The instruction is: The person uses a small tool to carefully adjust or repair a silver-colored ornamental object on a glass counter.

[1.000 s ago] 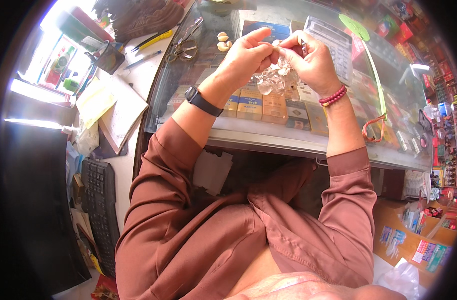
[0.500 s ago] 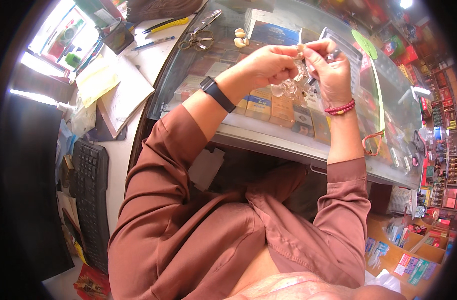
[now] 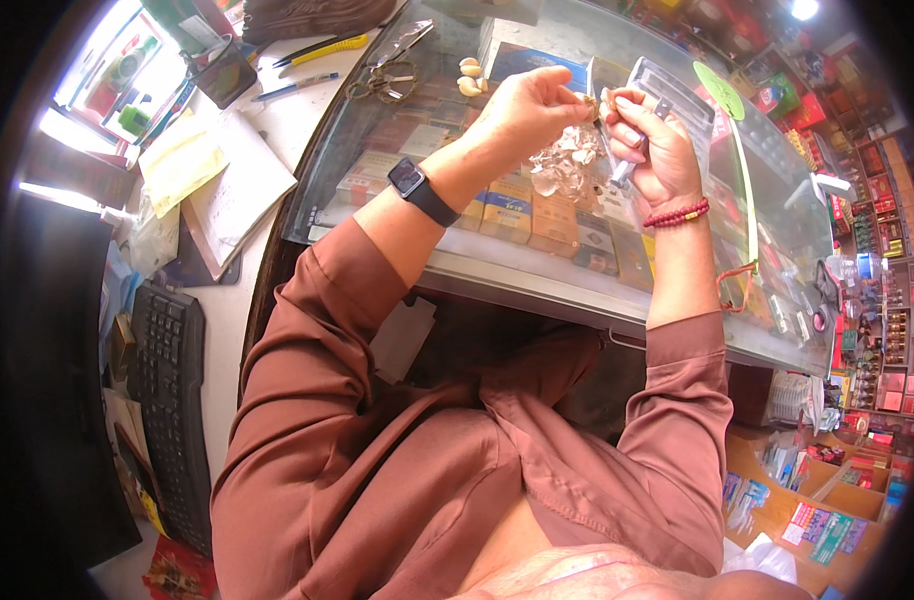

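Hands shifted right | glass counter point(image 3: 537, 270) | keyboard point(image 3: 172, 400) left | shop shelves point(image 3: 877, 190)

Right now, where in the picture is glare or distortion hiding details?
Head view: strong window light washes out the upper left near the yellow paper; the glass counter edge bows from fisheye bending; black corners frame the image; the small item between left hand and right hand is too small to identify.

A black keyboard point(image 3: 167, 400), scissors point(image 3: 387, 75) and a yellow pen point(image 3: 322, 48) lie aside.
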The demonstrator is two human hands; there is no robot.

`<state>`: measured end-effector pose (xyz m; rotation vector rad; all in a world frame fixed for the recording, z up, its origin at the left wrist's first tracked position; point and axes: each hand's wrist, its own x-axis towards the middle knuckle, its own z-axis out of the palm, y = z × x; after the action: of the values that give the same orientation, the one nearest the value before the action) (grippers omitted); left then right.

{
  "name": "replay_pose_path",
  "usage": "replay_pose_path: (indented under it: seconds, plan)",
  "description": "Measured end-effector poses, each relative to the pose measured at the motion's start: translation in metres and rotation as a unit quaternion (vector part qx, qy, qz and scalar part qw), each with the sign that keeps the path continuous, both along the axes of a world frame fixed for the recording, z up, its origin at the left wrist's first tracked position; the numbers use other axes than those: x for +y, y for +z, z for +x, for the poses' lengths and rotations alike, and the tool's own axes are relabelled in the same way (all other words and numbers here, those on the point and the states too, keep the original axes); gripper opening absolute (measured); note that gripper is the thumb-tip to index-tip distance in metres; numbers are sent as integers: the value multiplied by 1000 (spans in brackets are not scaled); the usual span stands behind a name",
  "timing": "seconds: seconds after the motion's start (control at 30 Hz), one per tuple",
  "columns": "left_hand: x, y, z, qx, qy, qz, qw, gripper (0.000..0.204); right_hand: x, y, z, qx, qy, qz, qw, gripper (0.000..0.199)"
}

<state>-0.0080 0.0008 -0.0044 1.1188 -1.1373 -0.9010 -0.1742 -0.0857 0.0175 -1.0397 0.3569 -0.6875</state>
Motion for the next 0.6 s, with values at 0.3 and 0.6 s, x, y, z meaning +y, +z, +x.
replay_pose_path:
  seconds: [0.3,0.6]
  plan:
    - [4,6,-7,11,32,-71,997,41,0,-5,1,-16,26,62,998,13]
    - [-4,-6,-4,33,92,-88,991,23,20,2,12,47,-7,-77,996,14]
